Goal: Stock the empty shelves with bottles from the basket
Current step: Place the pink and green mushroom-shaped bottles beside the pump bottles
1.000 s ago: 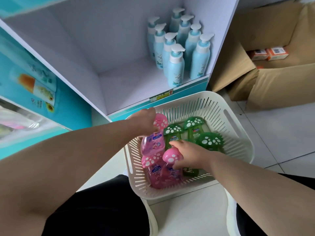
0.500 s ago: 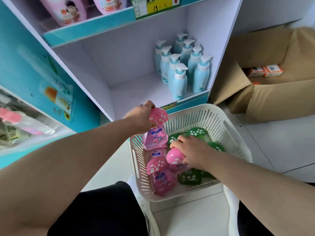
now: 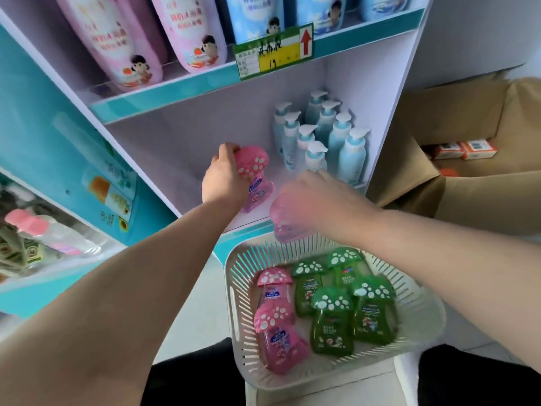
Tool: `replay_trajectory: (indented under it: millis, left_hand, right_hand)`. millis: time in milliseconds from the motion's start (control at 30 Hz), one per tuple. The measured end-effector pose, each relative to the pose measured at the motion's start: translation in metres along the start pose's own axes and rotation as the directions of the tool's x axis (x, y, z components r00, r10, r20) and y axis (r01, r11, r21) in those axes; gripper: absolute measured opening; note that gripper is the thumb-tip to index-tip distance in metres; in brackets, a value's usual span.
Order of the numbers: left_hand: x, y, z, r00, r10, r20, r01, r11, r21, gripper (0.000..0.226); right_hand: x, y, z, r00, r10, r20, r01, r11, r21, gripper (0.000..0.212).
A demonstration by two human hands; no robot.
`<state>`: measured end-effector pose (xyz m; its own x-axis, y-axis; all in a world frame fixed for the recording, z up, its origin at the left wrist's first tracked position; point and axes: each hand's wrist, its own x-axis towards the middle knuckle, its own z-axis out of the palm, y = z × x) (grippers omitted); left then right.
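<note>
My left hand [image 3: 224,177] grips a pink mushroom-capped bottle [image 3: 254,174] and holds it inside the white shelf bay [image 3: 187,159], just above the shelf floor. My right hand [image 3: 317,197] holds a second pink bottle [image 3: 282,219], blurred, over the shelf's front edge above the basket. The white slotted basket [image 3: 421,317] sits below on a white stool and holds two pink bottles [image 3: 273,317] on its left and several green mushroom-capped bottles [image 3: 345,303] on its right.
Several blue pump bottles [image 3: 322,142] stand in the right part of the same bay. Large pink and blue refill pouches [image 3: 152,39] fill the shelf above, with a price tag [image 3: 273,51]. An open cardboard box [image 3: 468,142] with small cartons lies at right.
Both hands have lifted their pink bottles out of the basket and up toward the shelf. The left one is now inside the bay; the view has tilted upward.
</note>
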<state>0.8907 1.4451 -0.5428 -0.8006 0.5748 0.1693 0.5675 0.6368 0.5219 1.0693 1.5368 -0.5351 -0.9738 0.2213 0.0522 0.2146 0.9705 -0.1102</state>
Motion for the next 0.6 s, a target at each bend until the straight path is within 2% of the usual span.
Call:
replay_trajectory:
  millis: [200,400,533,600]
  left_hand:
    - [0.028,-0.019,0.035,0.998,-0.059,0.011,0.059,0.998,-0.034,0.052]
    - [0.065,-0.028,0.053,1.000,-0.004,0.027,0.005,0.999,-0.037,0.054]
    - [0.092,-0.035,0.058,0.998,-0.056,-0.005,0.056,0.997,0.043,0.054]
    - [0.103,-0.038,0.062,0.998,-0.059,0.002,0.059,0.998,0.024,0.054]
  right_hand:
    - [0.021,0.012,0.022,0.996,0.029,-0.090,-0.020,0.995,0.100,0.061]
    - [0.044,0.020,0.041,0.976,0.122,-0.178,-0.077,0.967,0.243,0.057]
    - [0.056,0.018,0.045,0.962,0.122,-0.244,-0.053,0.961,0.273,0.052]
    - [0.062,0.016,0.047,0.952,0.135,-0.276,-0.050,0.954,0.294,0.052]
